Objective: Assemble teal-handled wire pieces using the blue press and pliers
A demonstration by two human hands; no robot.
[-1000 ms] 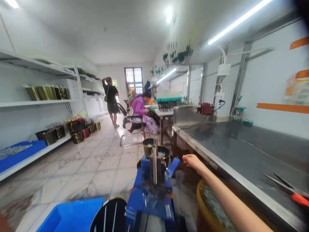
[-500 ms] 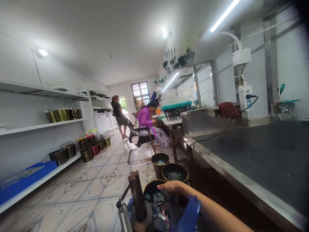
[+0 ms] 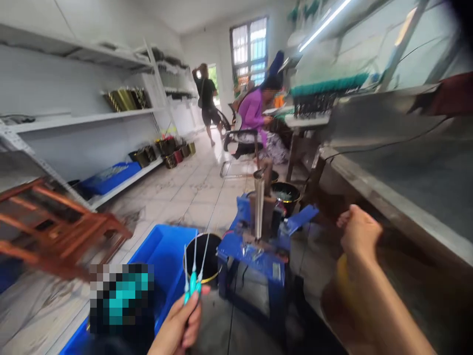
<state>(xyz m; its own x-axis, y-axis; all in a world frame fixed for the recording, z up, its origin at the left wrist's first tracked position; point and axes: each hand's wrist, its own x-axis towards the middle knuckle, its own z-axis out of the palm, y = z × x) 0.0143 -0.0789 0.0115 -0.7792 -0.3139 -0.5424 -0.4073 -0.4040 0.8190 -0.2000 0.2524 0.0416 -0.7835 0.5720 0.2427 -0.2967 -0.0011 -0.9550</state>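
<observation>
At the bottom of the view my left hand (image 3: 177,320) pinches three thin stems with teal sleeves (image 3: 192,281), their pale tips pointing up. Just beyond those tips stands a black round bucket with a gold rim (image 3: 201,256), and the hand does not touch it. My right hand (image 3: 360,236) is a blurred closed fist with nothing showing in it, out to the right of a blue bench-mounted machine (image 3: 254,259) with a metal post (image 3: 259,207). Below that fist is a blurred yellow-rimmed basin (image 3: 342,278).
A blue plastic bin (image 3: 166,251) holds the black bucket. A wooden frame (image 3: 55,227) juts in at left, below white shelves (image 3: 81,118). A steel-edged table (image 3: 402,197) runs along the right. A person in purple (image 3: 253,113) sits beyond the machine; another person (image 3: 207,98) stands farther back.
The view has swung left. My left hand has come into view holding the teal stems. My right hand has left the bucket area behind the machine and closed into a fist.
</observation>
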